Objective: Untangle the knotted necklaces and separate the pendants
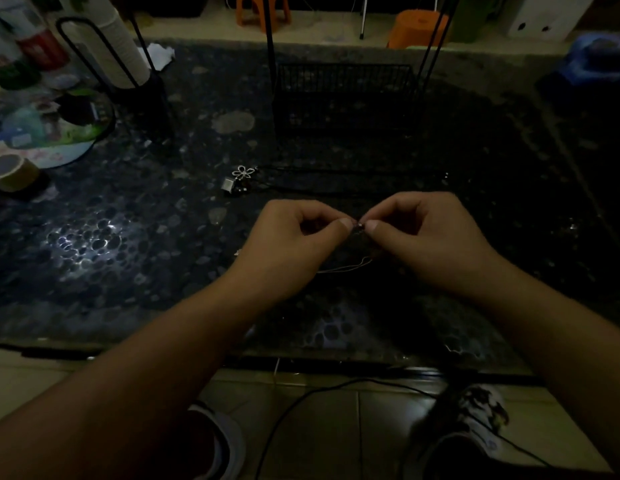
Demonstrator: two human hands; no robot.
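Observation:
My left hand (294,233) and my right hand (422,233) meet above the dark pebble-patterned table (128,237), fingertips almost touching. Between thumbs and forefingers both pinch a small bead or knot (359,224) of a necklace. A thin pale cord (350,266) of it trails on the table under my hands. Farther back lie a silver flower pendant (245,172) and a small square pendant (228,186), with dark cords (353,172) stretching right from them. The light is dim, so the knot's detail is unclear.
A black wire basket (343,95) stands at the back centre. A black paper-towel stand (128,64), a round tray of items (52,133) and a tape roll (14,173) sit at left. A cable (301,400) and my shoes lie on the floor below.

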